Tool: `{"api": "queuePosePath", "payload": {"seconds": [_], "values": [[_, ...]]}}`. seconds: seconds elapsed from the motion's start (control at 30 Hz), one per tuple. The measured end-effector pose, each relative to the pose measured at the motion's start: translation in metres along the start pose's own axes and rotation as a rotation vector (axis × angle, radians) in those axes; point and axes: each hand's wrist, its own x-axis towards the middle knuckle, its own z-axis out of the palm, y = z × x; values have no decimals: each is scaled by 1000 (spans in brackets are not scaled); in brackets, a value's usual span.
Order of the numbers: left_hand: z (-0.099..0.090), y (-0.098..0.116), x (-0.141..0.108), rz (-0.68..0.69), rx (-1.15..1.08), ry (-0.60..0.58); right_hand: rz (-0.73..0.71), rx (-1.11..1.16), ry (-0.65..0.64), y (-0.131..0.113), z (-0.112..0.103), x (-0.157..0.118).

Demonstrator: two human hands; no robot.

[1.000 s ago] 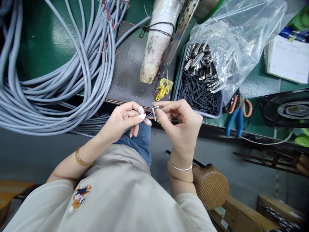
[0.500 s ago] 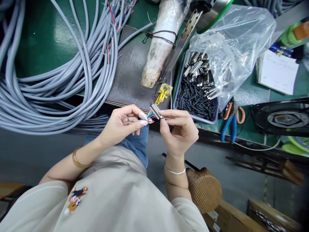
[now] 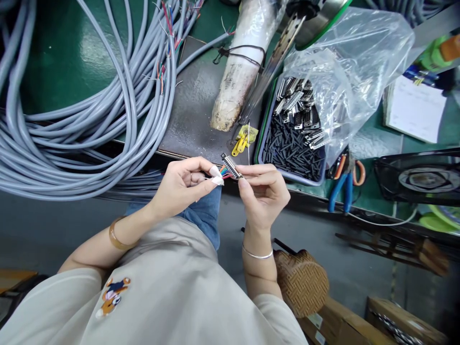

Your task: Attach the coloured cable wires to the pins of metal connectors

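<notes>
Between my hands is a metal D-sub connector with a row of pins, tilted down to the right. My right hand pinches its lower right end between thumb and fingers. Thin coloured wires run from the connector's pin side into my left hand, whose thumb and index finger are closed on them. White coverings show on those two fingertips. The far ends of the wires are hidden by the left hand. Just beyond the connector lie yellow clip-like pieces at the bench edge.
Thick grey cables with stripped ends cover the left of the bench. A bin holds black tubes and connectors under a plastic bag. A white wrapped cylinder, pliers, a notepad and a stool surround me.
The loose red wire end that stuck out past my left fingertips is now gathered in with the others. My right hand has shifted slightly left, and the connector has turned a little.
</notes>
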Motion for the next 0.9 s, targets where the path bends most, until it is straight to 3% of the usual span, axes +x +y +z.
{"api": "queuePosePath", "payload": {"seconds": [0.43, 0.63, 0.7, 0.77, 0.9], "values": [[-3, -4, 3, -54, -68, 26, -69, -108, -3, -4, 2, 0], [0, 0, 4, -118, -33, 51, -205, -330, 221, -30, -17, 6], [0, 0, 3, -130, -23, 42, -250, -499, 119, -39, -23, 10], [0, 0, 3, -141, -14, 33, -271, -645, -65, -45, -25, 14], [-1, -2, 2, -132, -11, 7, -326, -760, -355, -44, -18, 22]]}}
